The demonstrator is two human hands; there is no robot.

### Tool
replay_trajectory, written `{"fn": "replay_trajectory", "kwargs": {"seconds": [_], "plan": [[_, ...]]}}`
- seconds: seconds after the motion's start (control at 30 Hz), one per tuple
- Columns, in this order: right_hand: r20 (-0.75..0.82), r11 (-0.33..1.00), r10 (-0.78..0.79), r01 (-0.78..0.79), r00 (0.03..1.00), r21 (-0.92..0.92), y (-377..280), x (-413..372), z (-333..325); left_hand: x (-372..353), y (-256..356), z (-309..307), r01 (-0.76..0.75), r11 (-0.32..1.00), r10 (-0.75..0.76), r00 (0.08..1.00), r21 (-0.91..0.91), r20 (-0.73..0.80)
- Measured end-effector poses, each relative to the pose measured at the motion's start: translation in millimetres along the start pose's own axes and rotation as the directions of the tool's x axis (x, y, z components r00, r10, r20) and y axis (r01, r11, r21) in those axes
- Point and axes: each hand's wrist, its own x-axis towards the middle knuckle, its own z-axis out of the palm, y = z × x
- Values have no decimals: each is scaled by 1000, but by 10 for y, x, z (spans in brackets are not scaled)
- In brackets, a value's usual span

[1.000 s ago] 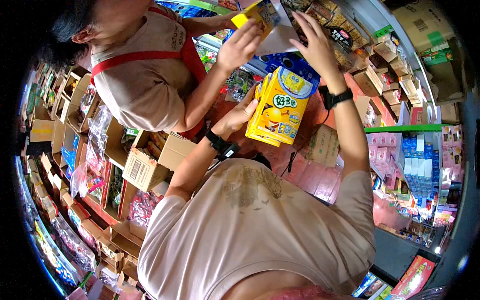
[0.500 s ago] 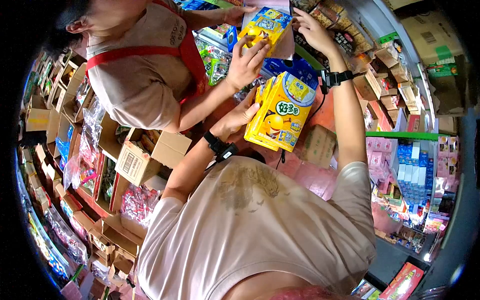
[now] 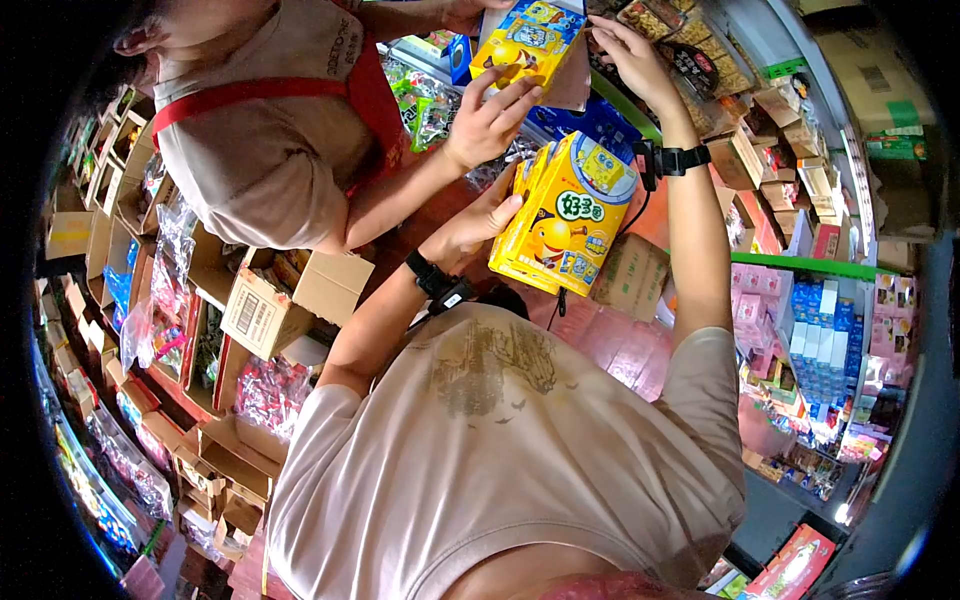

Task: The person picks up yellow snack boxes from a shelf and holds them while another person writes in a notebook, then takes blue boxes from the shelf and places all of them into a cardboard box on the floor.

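Head view: left hand (image 3: 478,222), fingers curled, clasps likely light, stiff snack boxes (image 3: 572,215) edgewise; right hand (image 3: 628,52) grip unclear.

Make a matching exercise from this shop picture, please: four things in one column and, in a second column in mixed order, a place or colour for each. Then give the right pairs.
Things
1. left hand
2. right hand
3. co-worker's hand
4. apron strap

Places or colours
A. red
B. under the upper yellow box
C. against the side of the stack of yellow snack boxes
D. raised at that upper box's right edge, fingers spread

Pairs: 1-C, 2-D, 3-B, 4-A
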Motion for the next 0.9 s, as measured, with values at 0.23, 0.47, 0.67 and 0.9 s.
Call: {"fn": "replay_trajectory", "kwargs": {"seconds": [0.23,0.47,0.67,0.9], "plan": [[-14,999,50,-50,999,1,-29,42,1,37,-139,-61,-28,998,29,1000,-49,5],[-37,996,74,-73,997,49,-136,72,51,88,-313,-165,-51,995,55,997,-86,50],[-69,980,165,-155,984,123,-107,75,97,77,-298,-159,-53,997,56,997,-54,46],[-110,906,304,-252,946,341,-409,6,123,123,-401,-216,-31,997,36,997,-67,71]]}}
